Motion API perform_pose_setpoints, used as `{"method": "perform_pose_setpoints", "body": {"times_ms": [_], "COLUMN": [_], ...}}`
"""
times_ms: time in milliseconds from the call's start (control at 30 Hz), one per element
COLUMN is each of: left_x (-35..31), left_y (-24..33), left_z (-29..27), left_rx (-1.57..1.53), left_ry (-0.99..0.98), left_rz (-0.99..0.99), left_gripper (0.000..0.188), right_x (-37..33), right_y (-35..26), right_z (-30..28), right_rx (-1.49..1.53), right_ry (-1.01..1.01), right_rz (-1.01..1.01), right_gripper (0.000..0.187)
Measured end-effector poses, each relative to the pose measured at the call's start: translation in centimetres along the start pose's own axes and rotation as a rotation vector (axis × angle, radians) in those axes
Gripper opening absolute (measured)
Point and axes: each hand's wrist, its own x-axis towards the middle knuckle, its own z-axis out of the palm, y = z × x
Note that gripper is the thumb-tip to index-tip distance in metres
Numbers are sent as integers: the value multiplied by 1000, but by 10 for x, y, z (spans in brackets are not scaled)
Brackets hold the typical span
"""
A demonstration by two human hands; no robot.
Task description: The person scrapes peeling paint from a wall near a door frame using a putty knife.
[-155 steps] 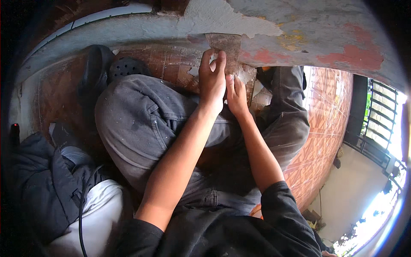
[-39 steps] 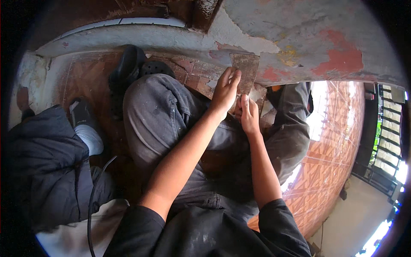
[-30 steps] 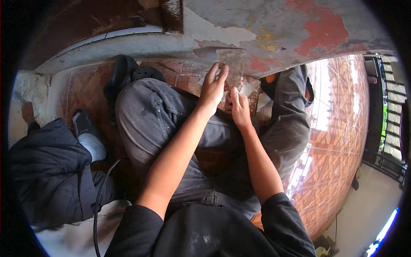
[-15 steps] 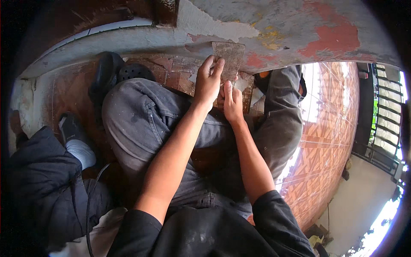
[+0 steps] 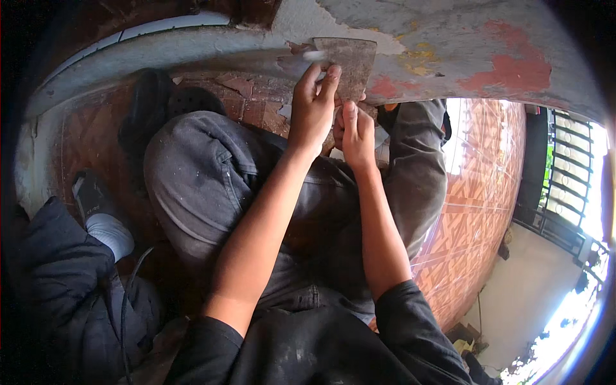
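I see the scraper [image 5: 357,63] in front of the peeling wall [image 5: 462,38]; I can't tell whether its edge touches. The left hand [image 5: 312,115] grips its left side, the right hand [image 5: 358,138] its lower end. Nearer me are grey trousers [image 5: 199,170]; dark clogs [image 5: 142,106] lie left, tiles [image 5: 478,205] right.

The flat scraper [image 5: 356,67] looks of dull, rough metal; the far wall [image 5: 449,38] has flaking paint; the floor tiles [image 5: 478,199] at right are smooth and glossy.
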Motion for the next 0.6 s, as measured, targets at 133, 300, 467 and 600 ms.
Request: {"method": "perform_pose_setpoints", "body": {"times_ms": [133, 300, 467, 600], "left_x": [-12, -28, -27, -22], "left_y": [9, 14, 3, -6], "left_z": [-7, -6, -7, -6], "left_rx": [-41, 180, 269, 295], "left_ry": [-22, -43, -23, 30], "left_rz": [-132, -57, -115, -83], "left_gripper": [24, 24, 29, 29], "right_x": [-12, -32, -33, -31], "right_y": [2, 14, 25, 21], "right_z": [9, 20, 20, 23], "right_rx": [-38, 76, 65, 94], "right_ry": [13, 50, 84, 92], "right_rz": [6, -27, 27, 50], "right_gripper": [46, 45, 45, 46]}}
